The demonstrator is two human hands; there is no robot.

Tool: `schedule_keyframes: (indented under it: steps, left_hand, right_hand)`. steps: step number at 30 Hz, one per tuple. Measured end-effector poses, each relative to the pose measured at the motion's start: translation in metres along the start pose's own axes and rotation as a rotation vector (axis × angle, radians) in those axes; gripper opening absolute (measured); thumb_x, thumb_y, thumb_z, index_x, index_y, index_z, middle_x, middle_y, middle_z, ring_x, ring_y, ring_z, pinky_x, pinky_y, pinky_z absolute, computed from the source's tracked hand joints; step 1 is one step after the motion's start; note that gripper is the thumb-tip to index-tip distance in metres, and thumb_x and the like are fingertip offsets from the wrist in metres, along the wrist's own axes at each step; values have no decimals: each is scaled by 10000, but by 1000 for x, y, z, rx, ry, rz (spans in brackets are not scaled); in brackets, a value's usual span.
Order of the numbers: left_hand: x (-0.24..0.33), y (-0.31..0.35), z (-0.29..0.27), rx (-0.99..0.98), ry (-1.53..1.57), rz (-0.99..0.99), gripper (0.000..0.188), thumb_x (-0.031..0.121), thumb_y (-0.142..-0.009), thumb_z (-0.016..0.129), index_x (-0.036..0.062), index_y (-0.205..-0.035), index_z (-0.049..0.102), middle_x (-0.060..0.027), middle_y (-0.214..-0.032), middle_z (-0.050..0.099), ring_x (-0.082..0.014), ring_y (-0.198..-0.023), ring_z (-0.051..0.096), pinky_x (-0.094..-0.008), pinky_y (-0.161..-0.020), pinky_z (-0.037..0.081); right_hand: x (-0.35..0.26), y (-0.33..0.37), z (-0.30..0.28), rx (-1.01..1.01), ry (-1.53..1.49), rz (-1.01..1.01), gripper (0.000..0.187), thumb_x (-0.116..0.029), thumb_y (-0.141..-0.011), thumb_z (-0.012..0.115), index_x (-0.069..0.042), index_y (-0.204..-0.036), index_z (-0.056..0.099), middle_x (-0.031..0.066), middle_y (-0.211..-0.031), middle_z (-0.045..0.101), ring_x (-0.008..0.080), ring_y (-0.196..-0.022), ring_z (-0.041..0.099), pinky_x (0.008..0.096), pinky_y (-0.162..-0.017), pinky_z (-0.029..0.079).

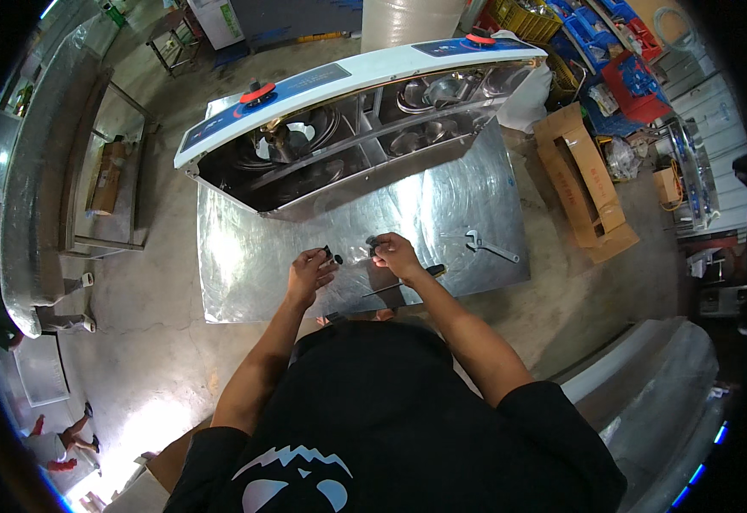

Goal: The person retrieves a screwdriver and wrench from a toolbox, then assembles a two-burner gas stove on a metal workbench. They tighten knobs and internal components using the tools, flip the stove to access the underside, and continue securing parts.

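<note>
Over the near part of a shiny metal tabletop [254, 256], my left hand [307, 275] pinches small black parts with round ends. My right hand [397, 256], a little apart from it, has its fingers closed on another small dark part [373, 246]. The exact kind of these parts is too small to make out. Beneath my right wrist lies a screwdriver [434, 271] with a black and yellow handle. An adjustable wrench [493, 248] rests farther right. Beyond my hands stands a long white and metal appliance [365, 77] with red knobs, its open side showing round metal fittings.
An open cardboard box [585, 184] sits on the floor to the right, near blue and red bins [634, 85]. A metal table [104, 244] stands left. Plastic-wrapped items [655, 419] are at the lower right. Another person [57, 445] is at the lower left.
</note>
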State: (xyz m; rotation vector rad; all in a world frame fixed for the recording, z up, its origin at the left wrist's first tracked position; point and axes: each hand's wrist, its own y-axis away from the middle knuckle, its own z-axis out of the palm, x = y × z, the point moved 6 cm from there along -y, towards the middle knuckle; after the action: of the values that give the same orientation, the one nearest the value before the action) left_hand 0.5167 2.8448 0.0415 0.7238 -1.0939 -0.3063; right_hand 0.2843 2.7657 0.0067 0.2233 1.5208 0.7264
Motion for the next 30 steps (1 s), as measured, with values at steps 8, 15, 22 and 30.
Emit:
schedule_keyframes:
  steps: [8,15,22,30]
  left_hand:
    - [5,-19,-17,-82,262,-14,244,275,-974,583,56,-1080,590,-95,-1043,701,-202,-857,666,-340,-778,538]
    - [68,34,13,-385,626,-10,302,318,-1023,557,77,-1179,649,-58,-994,704,-199,-857,685,-316,-771,578]
    - [105,66,18,-434,691,78,336,338,-1052,535,56,-1194,651,-78,-1088,723,-238,-937,706,-361,-830,606]
    - [152,80,3,-601,620,55,318,343,-1059,525,66,-1159,647,-109,-1154,699,-254,-966,710,-372,-828,600]
  right_hand:
    - [-29,52,-79,184,928,-473,250,-115,-834,648,-90,-1080,688,160,-1026,640,374,-977,626,469,-858,519]
    - [-14,90,-75,-28,1321,-537,359,-89,-741,714,-119,-1098,695,79,-1106,610,293,-1142,542,451,-978,444]
    - [-95,117,-60,-111,1092,-469,293,-157,-855,729,-81,-1134,683,121,-1040,676,328,-969,648,438,-868,500]
    - [-229,210,56,127,748,-832,262,-120,-862,748,-34,-1102,685,137,-890,685,297,-751,677,376,-667,521]
